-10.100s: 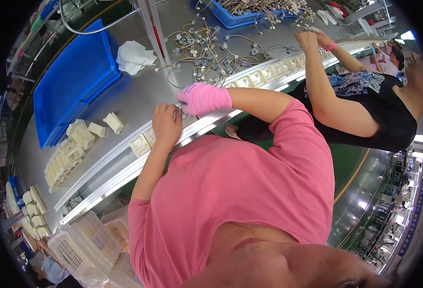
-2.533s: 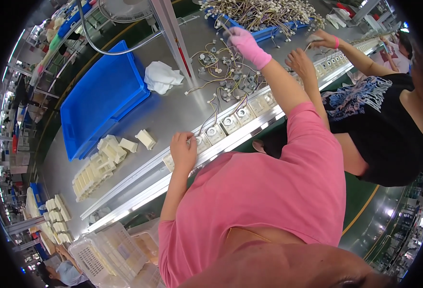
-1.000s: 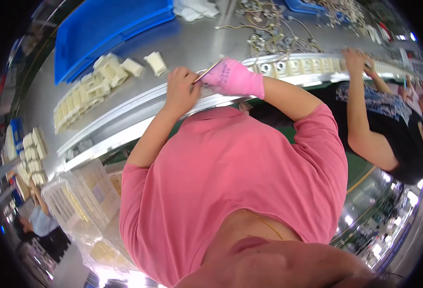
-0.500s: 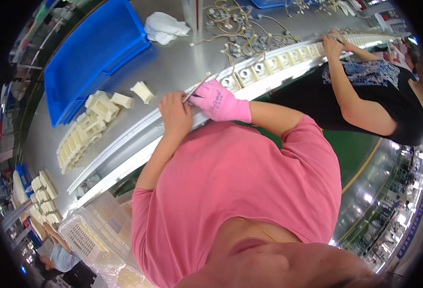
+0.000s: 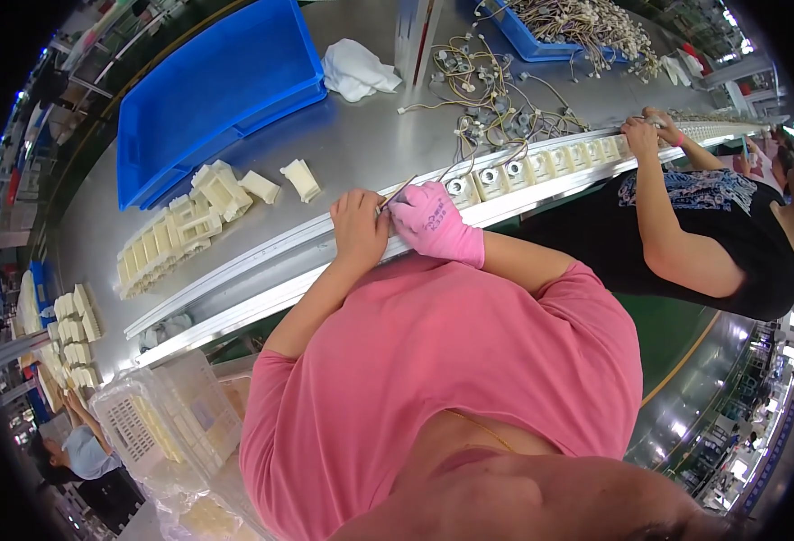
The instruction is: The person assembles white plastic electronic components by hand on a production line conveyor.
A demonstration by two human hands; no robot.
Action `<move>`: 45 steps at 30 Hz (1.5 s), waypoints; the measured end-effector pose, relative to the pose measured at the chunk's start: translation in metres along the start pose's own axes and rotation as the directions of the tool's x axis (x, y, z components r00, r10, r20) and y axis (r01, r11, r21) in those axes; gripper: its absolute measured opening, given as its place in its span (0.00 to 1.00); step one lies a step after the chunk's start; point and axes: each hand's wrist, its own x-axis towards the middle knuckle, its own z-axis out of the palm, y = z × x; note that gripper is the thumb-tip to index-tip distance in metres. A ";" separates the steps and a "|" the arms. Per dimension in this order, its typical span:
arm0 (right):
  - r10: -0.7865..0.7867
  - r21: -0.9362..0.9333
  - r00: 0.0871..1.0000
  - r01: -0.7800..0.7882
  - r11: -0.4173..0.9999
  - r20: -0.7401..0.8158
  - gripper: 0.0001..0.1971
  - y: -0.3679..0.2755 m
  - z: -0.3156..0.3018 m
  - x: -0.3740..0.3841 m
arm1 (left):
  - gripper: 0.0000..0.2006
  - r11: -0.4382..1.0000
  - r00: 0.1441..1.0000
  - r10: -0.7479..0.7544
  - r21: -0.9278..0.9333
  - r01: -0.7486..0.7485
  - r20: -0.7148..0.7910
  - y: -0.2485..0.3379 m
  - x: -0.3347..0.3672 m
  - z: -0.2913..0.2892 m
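My bare left hand (image 5: pixel 359 224) and my right hand (image 5: pixel 433 222), in a pink glove, meet over the metal rail (image 5: pixel 261 261) at the table's near edge. Between them a thin brownish wire (image 5: pixel 405 188) sticks up at a slant, and both hands' fingers are closed at its lower part. What the wire's lower end joins is hidden by the fingers. Just right of the glove, cream-coloured square housings (image 5: pixel 491 183) sit in a row along the rail, the nearest with dark round openings. A tangle of wires with connectors (image 5: pixel 487 95) lies behind that row.
To the left, loose cream housings (image 5: pixel 176 230) lie on the table near a blue tray (image 5: pixel 225 90). A white cloth (image 5: pixel 358 70) and a blue bin of wires (image 5: pixel 541 45) are farther back. A co-worker's hands (image 5: pixel 645 135) work along the rail at right. Clear plastic crates (image 5: pixel 162 415) stand lower left.
The whole view has shifted, so the table's things appear farther right. My hands stay together at the wire, and its visible part looks shorter and partly covered by my fingers.
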 end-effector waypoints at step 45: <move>0.024 0.064 0.719 -0.095 0.993 0.695 0.12 0.036 -0.027 0.062 | 0.04 0.995 0.995 -0.101 0.020 0.101 -0.004 0.007 0.008 0.000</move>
